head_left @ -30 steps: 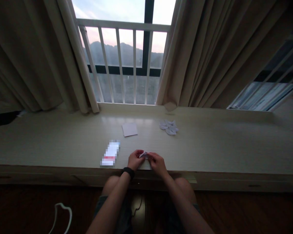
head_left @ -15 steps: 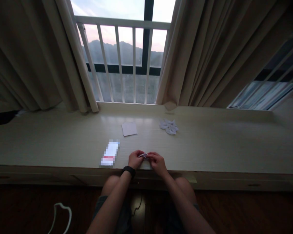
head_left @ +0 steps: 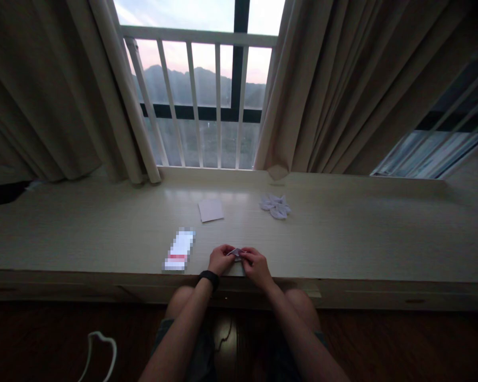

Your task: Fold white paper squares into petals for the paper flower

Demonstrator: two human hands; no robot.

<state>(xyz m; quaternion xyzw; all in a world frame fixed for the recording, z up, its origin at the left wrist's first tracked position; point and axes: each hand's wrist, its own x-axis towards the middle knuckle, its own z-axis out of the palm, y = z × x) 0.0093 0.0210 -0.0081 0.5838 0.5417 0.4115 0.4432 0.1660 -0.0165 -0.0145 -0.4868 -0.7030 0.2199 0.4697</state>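
My left hand (head_left: 220,260) and my right hand (head_left: 256,267) meet at the front edge of a pale wooden sill-top table (head_left: 342,239). Both are closed in a pinch on a small folded piece of paper (head_left: 236,252) held just above the surface. A dark band sits on my left wrist. To the left of my hands lies a white paper strip with a red mark (head_left: 179,250). Farther back rest a white square sheet (head_left: 211,210) and a small heap of folded white paper pieces (head_left: 276,205).
Beige curtains (head_left: 342,90) hang at both sides of a window with white railing bars (head_left: 201,101). A dark object (head_left: 3,192) lies at the table's far left. My knees are under the table edge; a white cord (head_left: 99,350) lies on the dark floor.
The hands stay together on the small paper with only slight finger shifts; the view has tipped a little.
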